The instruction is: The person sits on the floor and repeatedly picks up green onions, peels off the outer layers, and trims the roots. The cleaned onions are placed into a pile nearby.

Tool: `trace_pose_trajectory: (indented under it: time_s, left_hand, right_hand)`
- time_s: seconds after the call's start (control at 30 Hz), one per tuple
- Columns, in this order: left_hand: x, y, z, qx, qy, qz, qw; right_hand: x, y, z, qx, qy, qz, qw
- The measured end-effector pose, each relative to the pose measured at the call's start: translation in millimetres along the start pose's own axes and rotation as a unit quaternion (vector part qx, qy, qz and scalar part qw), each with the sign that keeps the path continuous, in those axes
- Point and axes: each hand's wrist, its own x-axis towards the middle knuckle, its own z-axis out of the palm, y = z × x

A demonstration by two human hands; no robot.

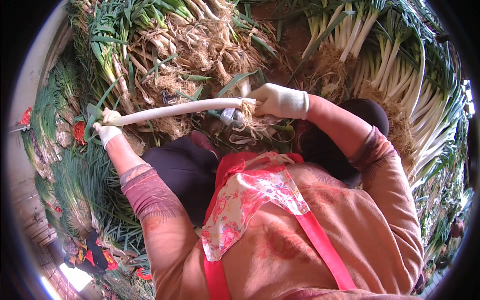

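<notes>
A long white leek [180, 108] lies roughly level across the space before my chest. My left hand [108, 123], in a pale glove, grips it where the green leaves begin. At its other end, my right hand [279, 101], in a whitish knit glove, is closed on loose outer skin beside the root tuft [247, 110]. Peeled strips hang below that hand. Beneath the stalk is a heap of leeks with brown roots and dry skins [195, 48].
White-stemmed leeks [405, 82] are laid in rows at the right. More green leeks [75, 180] in bundles fill the left side. A person in dark and red clothing [93, 255] is at the lower left. My dark-clad knees [180, 172] flank peelings on the ground.
</notes>
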Motion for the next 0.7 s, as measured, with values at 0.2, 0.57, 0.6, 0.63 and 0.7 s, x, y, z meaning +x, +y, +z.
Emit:
trace_pose_trajectory:
  time_s: [0.2, 0.57, 0.6, 0.63, 0.7]
  left_hand:
    - [-19.9, 46.3, -31.3, 0.127, 0.102, 0.129, 0.978]
    - [11.4, -89.6, 82.3, -0.046, 0.069, 0.152, 0.985]
    - [3.5, -121.7, 112.2, -0.056, 0.065, 0.082, 0.993]
    - [-10.6, -155.0, 144.1, 0.023, 0.017, 0.075, 0.997]
    - [-42.8, -238.9, 214.0, 0.224, -0.093, 0.137, 0.960]
  right_hand:
    - [-49.8, 37.0, -22.9, -0.484, -0.165, 0.039, 0.859]
    - [-60.4, -41.5, -28.5, -0.427, 0.453, -0.322, 0.713]
    - [-68.6, -45.1, -27.8, -0.493, 0.436, -0.244, 0.712]
    - [-78.1, -46.4, -22.8, -0.467, 0.462, -0.253, 0.710]
    - [-106.2, -39.9, -26.5, -0.388, 0.453, -0.116, 0.794]
